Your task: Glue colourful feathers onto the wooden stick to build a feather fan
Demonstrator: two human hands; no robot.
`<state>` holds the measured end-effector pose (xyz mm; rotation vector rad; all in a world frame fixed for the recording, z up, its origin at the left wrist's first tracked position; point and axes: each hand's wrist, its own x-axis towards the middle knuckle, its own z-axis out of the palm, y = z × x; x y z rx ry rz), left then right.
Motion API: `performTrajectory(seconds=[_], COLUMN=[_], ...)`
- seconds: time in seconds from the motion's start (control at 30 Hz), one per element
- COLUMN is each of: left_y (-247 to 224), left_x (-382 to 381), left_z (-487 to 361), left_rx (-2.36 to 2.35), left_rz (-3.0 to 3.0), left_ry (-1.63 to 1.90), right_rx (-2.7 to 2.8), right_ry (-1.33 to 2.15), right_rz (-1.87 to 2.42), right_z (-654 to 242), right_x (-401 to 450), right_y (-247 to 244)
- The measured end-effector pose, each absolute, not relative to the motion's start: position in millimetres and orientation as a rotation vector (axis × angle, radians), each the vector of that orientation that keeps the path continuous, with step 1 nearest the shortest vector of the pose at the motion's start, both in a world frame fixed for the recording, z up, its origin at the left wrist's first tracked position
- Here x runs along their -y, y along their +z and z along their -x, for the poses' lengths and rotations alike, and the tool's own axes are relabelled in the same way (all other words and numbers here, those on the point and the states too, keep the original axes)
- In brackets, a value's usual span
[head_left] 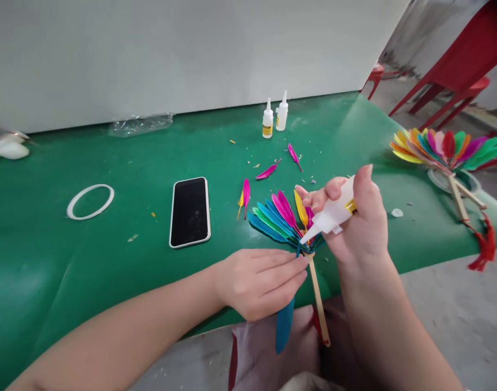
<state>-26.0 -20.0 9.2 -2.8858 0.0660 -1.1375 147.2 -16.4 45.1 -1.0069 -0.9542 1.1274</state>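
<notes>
My left hand (262,282) is closed on a blue feather (285,326), whose broad end hangs below the fingers while its quill end points up. In my right hand (362,222) is a white glue bottle (336,209), tilted so its nozzle points down-left at the quill. Directly behind both hands lies a feather fan (268,217) of blue, green, pink and yellow feathers. Its wooden stick handle (319,304) sticks out past the table's near edge. Part of the fan is hidden by the bottle and my right hand.
Loose pink feathers (268,171) lie beyond the fan. Two glue bottles (267,122) stand near the wall. A phone (189,212) and a white ring (89,202) are to the left. Another colourful feather fan (450,149) rests at the right, near red chairs (456,60).
</notes>
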Motion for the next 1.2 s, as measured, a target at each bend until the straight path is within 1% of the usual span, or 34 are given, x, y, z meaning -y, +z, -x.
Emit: performTrajectory(seconds=[0.37, 0.53, 0.73, 1.2], left_y=[9.1, 9.0, 8.8, 9.3], left_x=[19.4, 19.2, 20.2, 21.5], left_z=[27.3, 27.9, 28.5, 27.4], left_rx=[-0.044, -0.034, -0.006, 0.028], left_rz=[2.899, 2.905, 2.927, 2.965], left_ry=[-1.155, -1.139, -1.133, -1.135], right_rx=[0.857, 0.856, 0.911, 0.949], right_ry=[1.148, 1.127, 1.067, 1.076], right_rz=[1.150, 1.090, 1.131, 1.093], right_z=[-143.9, -142.4, -142.3, -141.6], right_x=[10.8, 9.4, 8.8, 14.9], right_y=[35.4, 32.0, 30.0, 34.8])
